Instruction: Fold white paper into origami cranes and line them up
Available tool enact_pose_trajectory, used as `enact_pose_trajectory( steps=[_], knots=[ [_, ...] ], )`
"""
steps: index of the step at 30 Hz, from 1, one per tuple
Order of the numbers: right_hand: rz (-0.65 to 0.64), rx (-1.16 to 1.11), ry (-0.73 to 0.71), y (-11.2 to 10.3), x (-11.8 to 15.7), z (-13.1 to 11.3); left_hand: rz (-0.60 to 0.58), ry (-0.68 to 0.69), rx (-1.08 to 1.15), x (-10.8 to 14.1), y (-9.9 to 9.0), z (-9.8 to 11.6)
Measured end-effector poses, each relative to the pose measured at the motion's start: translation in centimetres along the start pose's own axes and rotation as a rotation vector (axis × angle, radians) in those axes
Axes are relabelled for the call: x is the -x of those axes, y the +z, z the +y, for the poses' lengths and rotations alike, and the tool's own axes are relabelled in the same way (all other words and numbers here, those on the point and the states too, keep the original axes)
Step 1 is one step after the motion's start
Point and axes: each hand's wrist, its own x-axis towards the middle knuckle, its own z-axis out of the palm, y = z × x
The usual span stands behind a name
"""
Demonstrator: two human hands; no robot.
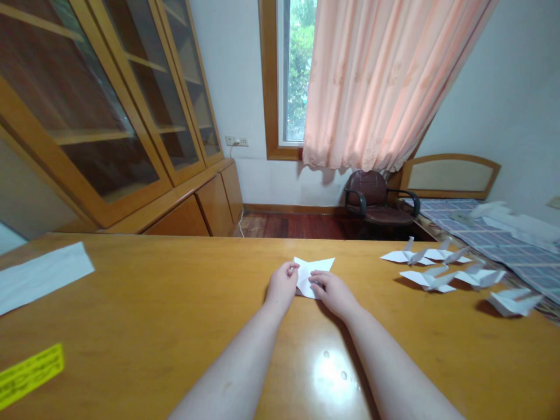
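Observation:
A partly folded sheet of white paper [305,281] lies on the wooden table in front of me, two pointed corners spreading away at its far side. My left hand [282,284] is closed at its left edge, thumb and fingertips pinched together there. From the right, my right hand [336,293] curls its fingers over the paper's right half, pressing on it. Parts of the near and right edges are hidden under my fingers. Off to the right stand several finished white paper cranes [429,279], apart from both hands.
The wooden table [175,315] extends to both sides. At its left lie a white paper strip [48,274] and a yellow label with writing [32,373]. Beyond the far edge are a glass-door cabinet [144,87], an office chair [371,198] and a bed [464,216].

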Motion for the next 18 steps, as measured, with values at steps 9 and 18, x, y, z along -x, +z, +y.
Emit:
enact_pose_trajectory(
  steps=[9, 18],
  knots=[
    [-0.042, 0.002, -0.007, -0.37, 0.24, -0.44, -0.047, -0.094, 0.143, 0.23, 0.26, 0.50],
    [-0.039, 0.002, -0.019, -0.38, 0.21, -0.42, -0.119, -0.007, 0.070, 0.41, 0.10, 0.59]
  ],
)
